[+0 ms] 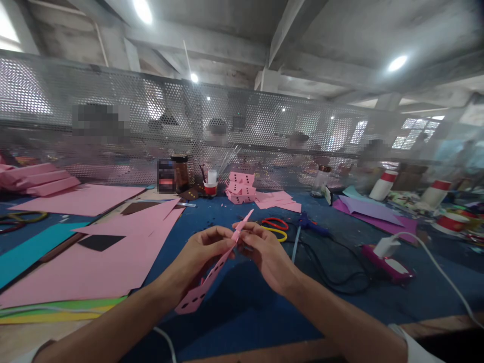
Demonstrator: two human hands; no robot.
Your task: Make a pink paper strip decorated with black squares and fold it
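Both hands hold a folded strip of pink paper with black dots, raised over the blue table. My left hand pinches it near its upper part, the thumb on the near face. Close beside it, my right hand grips the paper's upper end between thumb and fingers. The strip slants from lower left up to a narrow tip above the fingers. Beyond the hands stands a stack of folded pink dotted paper pieces, with loose pink paper pieces beside it.
Scissors and a blue glue gun with its cable lie right of my hands. A magenta power strip holds a white plug. Large pink sheets cover the left. A perforated metal screen rises behind; people sit beyond it.
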